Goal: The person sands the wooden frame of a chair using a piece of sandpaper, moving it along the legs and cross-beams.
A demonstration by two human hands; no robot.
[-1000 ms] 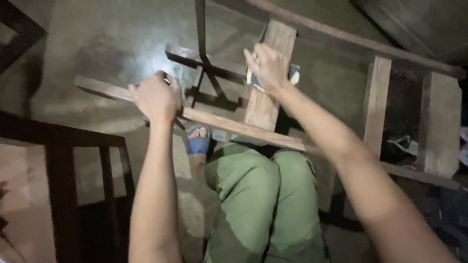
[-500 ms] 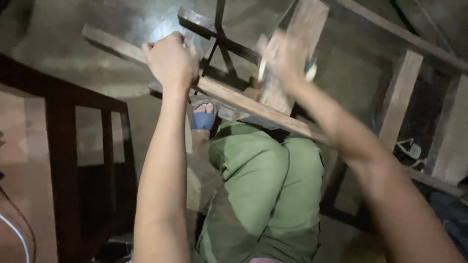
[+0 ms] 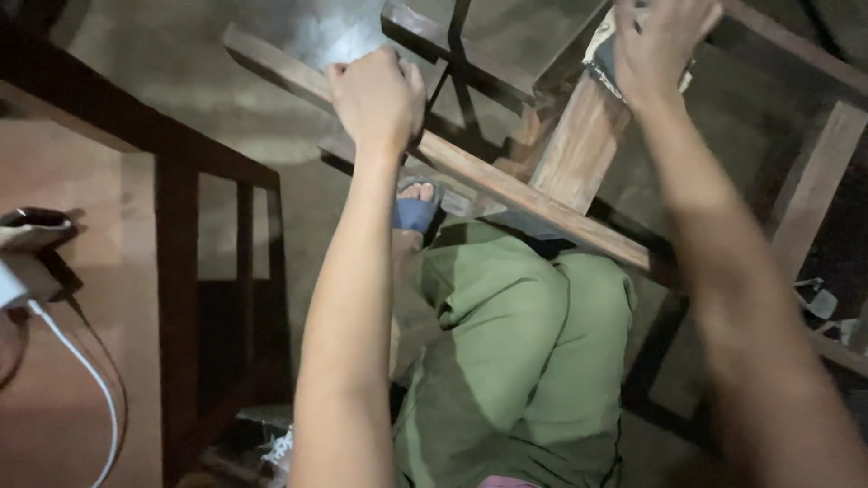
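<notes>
Wooden frame (image 3: pixel 506 185) of unfinished slats, held over a dim concrete floor (image 3: pixel 163 63) above green-trousered knees.
Left hand (image 3: pixel 378 95) wraps closed around the long rail, arm straight; right hand (image 3: pixel 658 45) presses a sandpaper pad (image 3: pixel 604 56) against the upright slat (image 3: pixel 583 140), fingers curled over it. Dark wooden furniture (image 3: pixel 172 208) stands left.
</notes>
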